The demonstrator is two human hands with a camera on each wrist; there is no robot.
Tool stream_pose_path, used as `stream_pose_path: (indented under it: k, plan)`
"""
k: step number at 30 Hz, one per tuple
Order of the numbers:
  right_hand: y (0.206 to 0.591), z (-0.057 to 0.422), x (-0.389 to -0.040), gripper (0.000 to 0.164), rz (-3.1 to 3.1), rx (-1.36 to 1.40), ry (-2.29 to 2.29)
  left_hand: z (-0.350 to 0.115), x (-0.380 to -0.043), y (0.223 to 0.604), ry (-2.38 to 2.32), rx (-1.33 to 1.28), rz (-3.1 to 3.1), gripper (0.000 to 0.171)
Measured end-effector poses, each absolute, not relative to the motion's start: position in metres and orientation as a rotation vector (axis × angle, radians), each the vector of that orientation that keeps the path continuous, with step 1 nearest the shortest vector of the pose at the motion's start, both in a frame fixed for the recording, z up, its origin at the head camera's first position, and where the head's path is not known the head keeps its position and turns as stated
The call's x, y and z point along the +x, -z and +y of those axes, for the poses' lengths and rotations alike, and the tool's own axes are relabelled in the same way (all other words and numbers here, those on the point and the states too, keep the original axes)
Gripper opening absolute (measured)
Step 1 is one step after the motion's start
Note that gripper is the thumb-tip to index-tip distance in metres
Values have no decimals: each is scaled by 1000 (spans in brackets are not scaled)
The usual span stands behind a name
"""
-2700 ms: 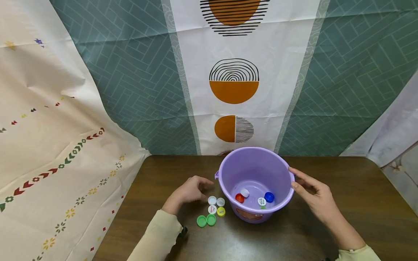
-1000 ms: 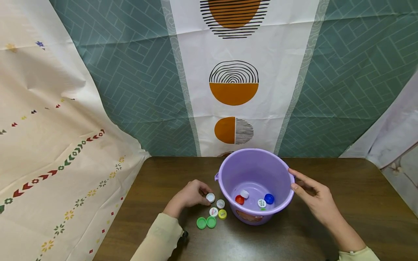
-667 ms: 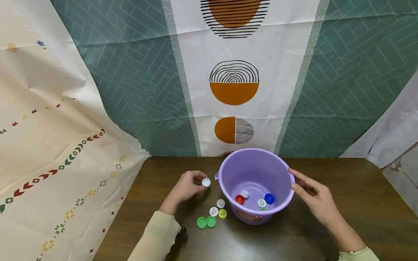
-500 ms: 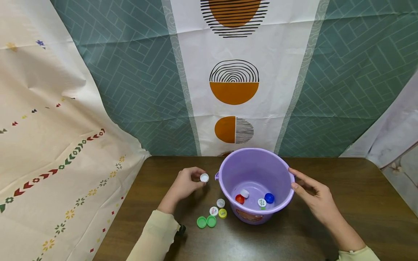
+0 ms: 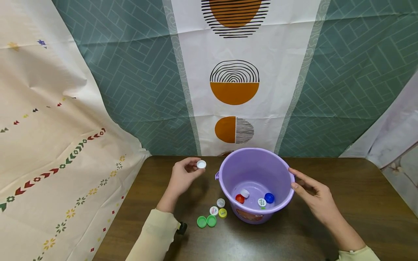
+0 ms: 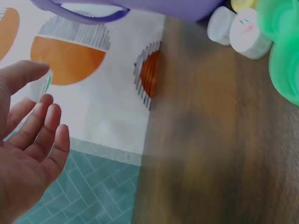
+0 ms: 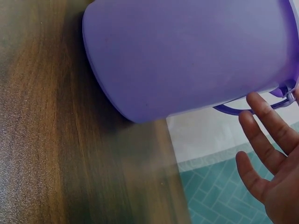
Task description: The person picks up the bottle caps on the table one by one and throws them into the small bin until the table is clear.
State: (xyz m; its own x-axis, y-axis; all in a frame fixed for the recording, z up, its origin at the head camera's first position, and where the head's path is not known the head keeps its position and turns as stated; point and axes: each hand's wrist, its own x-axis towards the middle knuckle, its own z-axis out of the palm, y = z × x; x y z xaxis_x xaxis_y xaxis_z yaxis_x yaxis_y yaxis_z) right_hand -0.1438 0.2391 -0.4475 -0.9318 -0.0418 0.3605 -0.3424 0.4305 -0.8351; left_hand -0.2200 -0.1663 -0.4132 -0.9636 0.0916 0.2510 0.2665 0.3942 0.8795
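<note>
In the head view my left hand is raised over the table's back left and pinches a white bottle cap between thumb and fingers. The left wrist view shows the same white cap nearly edge-on. A purple bucket stands to the right, its mouth tilted toward me. My right hand holds its right rim with thumb and index finger, while the other fingers spread loosely by the handle. Inside lie a red cap, a blue cap, two white ones and a partly hidden green one.
Left of the bucket on the wooden table lie two green caps, a yellow cap, a white cap with print and a greyish-white cap. Behind the table hangs a patterned cloth; a cream cloth drapes at left.
My left hand took a white cap from the group on the table and lifted it up and away toward the back. My right hand and the bucket stay put.
</note>
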Motion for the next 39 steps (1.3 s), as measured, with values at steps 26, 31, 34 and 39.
stream_pose_path:
  k: [26,31,34,39]
  plan:
    - [445,239,-143,47,-2393,337,-1502,-139,-208,364,1784,-224,-2176,34]
    - [445,238,-143,47,-2394,337,-1506,-132,-207,359,1828,-245,-2154,34]
    - [445,238,-143,47,-2400,330,-1501,-127,-207,356,1833,-258,-2159,33]
    - [445,238,-143,47,-2411,323,-1497,-118,-207,349,1819,-300,-2179,32]
